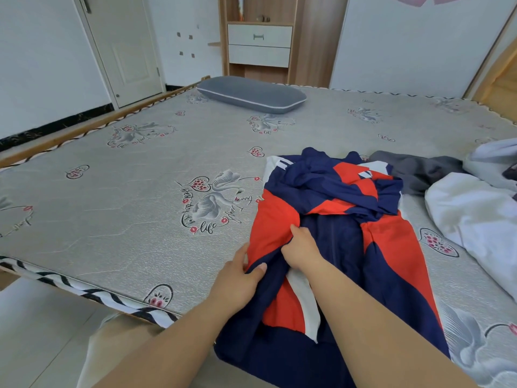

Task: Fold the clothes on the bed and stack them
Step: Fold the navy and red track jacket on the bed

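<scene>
A navy, red and white jacket lies crumpled on the near right part of the bed, its lower end hanging over the front edge. My left hand pinches the jacket's left edge between thumb and fingers. My right hand grips a fold of the navy and red cloth just beside it. To the right lie a dark grey garment and a white garment, both unfolded.
The grey patterned mattress stretches wide to the left and back. A grey pillow lies at the far side. A wooden cabinet with drawers and a door stand beyond the bed. Tiled floor shows at lower left.
</scene>
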